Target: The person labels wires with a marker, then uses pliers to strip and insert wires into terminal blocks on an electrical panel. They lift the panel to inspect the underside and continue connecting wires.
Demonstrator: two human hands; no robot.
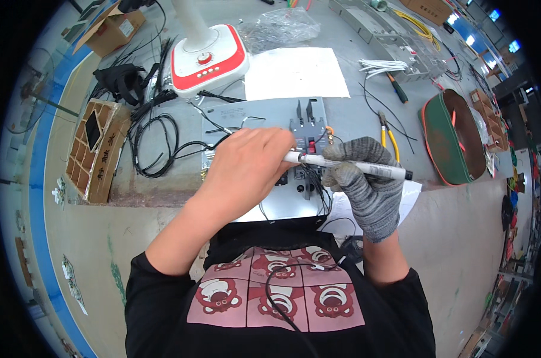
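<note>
A white marker pen (386, 172) with a black end lies almost level between my hands, above the metal plate. My right hand (369, 191), in a grey knitted glove, is closed round its barrel. The bare fingers of my left hand (246, 164) pinch its white left end, which looks like the cap; whether cap and barrel are apart is hard to tell. Beneath them, the grey metal mounting plate (264, 206) carries a switch-like device (309, 128) with two dark upright prongs and a red part. Black wires (321, 191) hang from it, partly hidden by my hands.
Coiled black cable (157, 146) and a wooden compartment box (94, 149) lie left. Behind stand a red-and-white fan base (208, 59) and a white paper sheet (297, 74). Yellow-handled pliers (389, 134), a screwdriver (397, 88) and a green open bag (443, 140) are right.
</note>
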